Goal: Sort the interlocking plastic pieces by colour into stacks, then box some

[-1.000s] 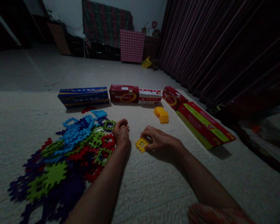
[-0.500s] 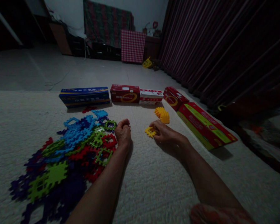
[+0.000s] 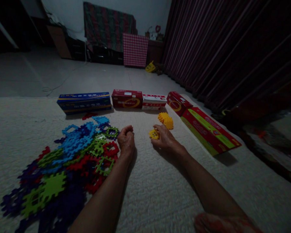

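My right hand [image 3: 166, 139] grips a yellow notched plastic building piece [image 3: 154, 134] with an open lattice middle, thumb below and fingers above. Just beyond it lies a small stack of solid yellow pieces [image 3: 166, 120] on the pale quilted mat [image 3: 150, 184]. My left hand [image 3: 126, 140] rests on the mat with curled fingers, at the right edge of a mixed heap of pieces. What the left hand holds, if anything, is hidden. Nearest to it are a green frame piece [image 3: 112, 132] and a red piece [image 3: 111, 149].
Blue pieces [image 3: 77, 140], green and purple ones fill the heap at left. A blue box [image 3: 84, 104], a red box [image 3: 126, 99] and a white-and-red box [image 3: 154, 102] line the back. Another red box [image 3: 178, 103] and a long red-and-green box [image 3: 210, 131] border the right side.
The yellow piece in my right hand has been turned and tilted up, with the thumb now under it. My left hand keeps its curled pose. The whole view has shifted slightly.
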Available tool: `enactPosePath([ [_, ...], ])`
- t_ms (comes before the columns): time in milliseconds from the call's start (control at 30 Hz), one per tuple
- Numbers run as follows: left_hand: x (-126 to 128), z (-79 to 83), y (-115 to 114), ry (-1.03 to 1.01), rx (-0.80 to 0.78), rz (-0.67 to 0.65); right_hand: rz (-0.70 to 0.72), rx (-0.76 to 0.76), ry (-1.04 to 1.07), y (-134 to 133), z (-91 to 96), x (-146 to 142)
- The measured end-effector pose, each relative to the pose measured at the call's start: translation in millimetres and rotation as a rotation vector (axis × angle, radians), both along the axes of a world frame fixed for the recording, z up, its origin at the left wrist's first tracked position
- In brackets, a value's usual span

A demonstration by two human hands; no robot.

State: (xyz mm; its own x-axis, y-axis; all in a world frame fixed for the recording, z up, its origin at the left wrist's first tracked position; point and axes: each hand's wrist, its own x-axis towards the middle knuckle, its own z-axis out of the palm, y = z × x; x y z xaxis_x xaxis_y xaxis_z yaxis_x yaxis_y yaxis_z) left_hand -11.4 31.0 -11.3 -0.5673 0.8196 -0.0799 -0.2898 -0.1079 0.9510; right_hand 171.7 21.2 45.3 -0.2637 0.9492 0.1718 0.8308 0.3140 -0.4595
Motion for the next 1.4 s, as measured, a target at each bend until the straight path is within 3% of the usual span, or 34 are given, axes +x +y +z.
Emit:
enactPosePath([
  [133,-0.5,-0.3,-0.1,0.023,-0.011,-0.006,-0.157,0.307,0.099,20.7,-14.5,15.3],
  [233,-0.6,-3.0,1.2,0.045,-0.01,-0.014,-0.263,0.433,0.126,30.0,-22.9,31.4],
  [400,-0.5,-5.3,2.4,0.065,-0.018,-0.022,-0.435,0.425,0.107,35.6,-34.0,47.8],
  [833,0.7,-6.3,2.2,0.068,0.0,-0.03,-0.549,0.376,-0.034,31.7,-35.5,47.3],
  [933,1.6,-5.9,1.6,0.092,-0.009,-0.026,-0.489,0.471,0.008,26.7,-28.6,42.2],
  [1033,2.0,-4.2,0.9,0.138,-0.038,-0.024,-0.308,0.572,0.125,19.3,-22.9,28.1],
  [1200,1.9,1.3,-0.6,0.165,-0.1,-0.021,-0.034,0.456,0.206,9.7,-31.1,-1.4],
  [1400,3.2,6.3,-2.6,0.175,-0.135,-0.034,0.078,0.42,0.09,14.2,-46.0,-6.9],
])
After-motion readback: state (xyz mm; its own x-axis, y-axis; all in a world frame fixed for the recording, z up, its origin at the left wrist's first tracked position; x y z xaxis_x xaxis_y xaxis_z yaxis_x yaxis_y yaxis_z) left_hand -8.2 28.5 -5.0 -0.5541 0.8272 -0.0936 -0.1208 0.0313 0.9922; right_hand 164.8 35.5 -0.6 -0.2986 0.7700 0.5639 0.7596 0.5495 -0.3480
